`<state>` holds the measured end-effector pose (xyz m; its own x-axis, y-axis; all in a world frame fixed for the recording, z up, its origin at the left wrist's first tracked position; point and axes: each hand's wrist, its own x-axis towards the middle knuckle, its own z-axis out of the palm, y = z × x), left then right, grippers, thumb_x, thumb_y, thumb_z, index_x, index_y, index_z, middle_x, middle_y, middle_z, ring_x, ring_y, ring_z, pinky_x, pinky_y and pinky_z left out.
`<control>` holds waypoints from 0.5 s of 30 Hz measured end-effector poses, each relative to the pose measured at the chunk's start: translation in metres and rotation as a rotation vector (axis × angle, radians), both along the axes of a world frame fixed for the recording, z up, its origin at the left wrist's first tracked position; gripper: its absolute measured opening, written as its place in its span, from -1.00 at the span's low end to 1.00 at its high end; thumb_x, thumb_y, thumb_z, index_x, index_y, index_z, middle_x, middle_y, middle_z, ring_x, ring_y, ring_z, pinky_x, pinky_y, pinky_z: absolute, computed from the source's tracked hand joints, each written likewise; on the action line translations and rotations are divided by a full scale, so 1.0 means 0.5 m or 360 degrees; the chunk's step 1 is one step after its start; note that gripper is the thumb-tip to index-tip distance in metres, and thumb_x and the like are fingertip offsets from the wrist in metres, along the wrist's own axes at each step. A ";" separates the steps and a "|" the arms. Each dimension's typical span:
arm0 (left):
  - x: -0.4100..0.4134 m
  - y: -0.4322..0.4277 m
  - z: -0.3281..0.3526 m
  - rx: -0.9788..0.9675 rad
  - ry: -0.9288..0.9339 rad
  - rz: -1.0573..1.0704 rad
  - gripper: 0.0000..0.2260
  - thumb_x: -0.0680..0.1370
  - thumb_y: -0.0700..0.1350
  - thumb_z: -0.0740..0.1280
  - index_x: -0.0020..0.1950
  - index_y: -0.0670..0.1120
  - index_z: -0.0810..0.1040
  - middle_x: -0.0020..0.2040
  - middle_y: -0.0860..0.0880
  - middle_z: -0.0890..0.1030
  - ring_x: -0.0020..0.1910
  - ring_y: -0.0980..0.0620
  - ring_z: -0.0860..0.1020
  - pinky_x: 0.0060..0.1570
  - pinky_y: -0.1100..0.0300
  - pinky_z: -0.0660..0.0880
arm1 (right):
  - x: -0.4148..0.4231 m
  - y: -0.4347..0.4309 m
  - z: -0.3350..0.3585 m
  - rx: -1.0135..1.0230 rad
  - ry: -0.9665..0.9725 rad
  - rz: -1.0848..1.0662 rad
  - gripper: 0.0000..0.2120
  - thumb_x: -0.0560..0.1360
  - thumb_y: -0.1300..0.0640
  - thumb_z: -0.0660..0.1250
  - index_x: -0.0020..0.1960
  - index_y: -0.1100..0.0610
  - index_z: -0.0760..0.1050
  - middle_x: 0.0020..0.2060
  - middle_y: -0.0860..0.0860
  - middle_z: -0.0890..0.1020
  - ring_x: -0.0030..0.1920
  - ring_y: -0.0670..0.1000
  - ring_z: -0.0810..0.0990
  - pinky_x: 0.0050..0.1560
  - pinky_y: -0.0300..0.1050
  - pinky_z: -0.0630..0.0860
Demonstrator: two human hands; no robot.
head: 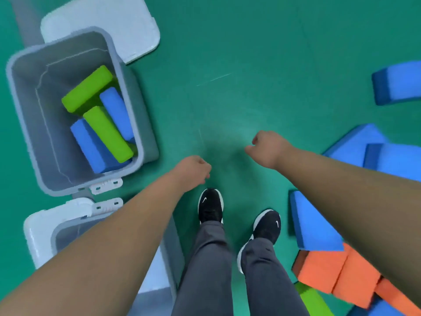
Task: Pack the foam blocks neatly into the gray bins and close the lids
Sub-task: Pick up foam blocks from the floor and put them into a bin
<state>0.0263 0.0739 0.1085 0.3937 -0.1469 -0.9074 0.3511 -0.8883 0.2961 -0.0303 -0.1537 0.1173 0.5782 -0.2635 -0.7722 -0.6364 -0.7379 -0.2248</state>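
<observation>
**Hands idle, blocks split between bin and floor**

Hands are hanging over the green floor (250, 65), both released. The left hand (193, 171) and right hand (266, 148) are showing loosely curled fingers and grasping nothing. The person is standing, with black shoes (210, 205) just below the hands.

Task things:
- The open gray bin (20, 92) is sitting at upper left, its white lid (100, 26) lying just behind it.
- Green blocks (87, 90) and blue blocks (91, 144) are lying inside it, crossed and tilted, not flat.
- A second gray bin (66, 233) is showing at lower left, mostly hidden by the left forearm. Its contents cannot be told.
- White latches (106, 185) are facing each other between the two bins.

Risks, as judged:
- The crossed blocks are wasting room. Anything dropped on top is likely to ride high, and the lid may then be failing to seat. Straightening them first looks wise.
- Loose foam is crowding the person's right side. A blue slab (314, 222) is lying just beside the right shoe and could be catching a foot on a turn.

Around and in the way:
- Orange blocks (337, 270) are stacked against that slab.
- A loose green block (312, 299) is peeking in at the bottom edge.
- More blue foam (355, 142) is lying partly under the right forearm.
- A far blue block (398, 83) is sitting well apart at the right edge.
- Nothing is lying on the floor between the hands and the open bin.
</observation>
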 end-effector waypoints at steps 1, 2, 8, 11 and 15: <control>-0.006 -0.034 -0.009 0.0014 0.0009 -0.0082 -0.83 0.60 -0.06 0.25 0.07 -0.05 0.60 -0.05 0.02 0.72 -0.03 -0.01 0.71 0.13 -0.03 0.65 | -0.032 -0.035 -0.006 -0.0007 0.0034 -0.0038 -0.71 0.57 -0.02 0.22 -0.13 0.19 0.52 -0.17 0.16 0.58 0.03 0.26 0.61 -0.19 -0.08 0.47; -0.013 -0.068 -0.013 0.0032 0.0013 -0.0175 -0.84 0.60 -0.05 0.25 0.05 -0.04 0.60 -0.06 0.02 0.73 -0.03 -0.02 0.71 0.12 -0.04 0.65 | -0.067 -0.070 -0.014 -0.0022 0.0063 -0.0102 -0.70 0.56 0.01 0.21 -0.26 0.16 0.40 -0.30 0.13 0.49 -0.08 0.25 0.58 -0.30 -0.11 0.35; -0.077 -0.273 -0.039 0.0033 0.0013 -0.0684 -0.79 0.58 -0.06 0.25 0.00 -0.13 0.63 -0.07 -0.07 0.74 -0.02 -0.12 0.73 0.11 -0.12 0.64 | -0.302 -0.240 -0.027 -0.0039 0.0169 -0.0535 -0.66 0.59 0.04 0.20 -0.31 0.13 0.29 -0.34 0.10 0.42 -0.14 0.20 0.48 -0.32 -0.10 0.25; -0.133 -0.379 -0.048 0.0027 0.0033 -0.0953 -0.79 0.60 -0.06 0.25 0.02 -0.14 0.62 -0.05 -0.07 0.74 -0.01 -0.11 0.72 0.11 -0.10 0.64 | -0.432 -0.296 -0.038 -0.0023 0.0204 -0.0734 -0.67 0.61 0.05 0.19 -0.30 0.12 0.31 -0.23 0.14 0.47 -0.11 0.19 0.47 -0.18 -0.10 0.32; -0.216 -0.514 -0.057 0.0019 0.0024 -0.1261 -0.79 0.63 -0.07 0.23 0.04 -0.14 0.62 -0.02 -0.08 0.73 -0.02 -0.06 0.72 0.10 -0.05 0.64 | -0.591 -0.339 -0.072 0.0003 0.0266 -0.0961 -0.63 0.65 0.02 0.18 -0.29 0.15 0.32 -0.29 0.10 0.47 -0.14 0.18 0.49 -0.25 -0.10 0.32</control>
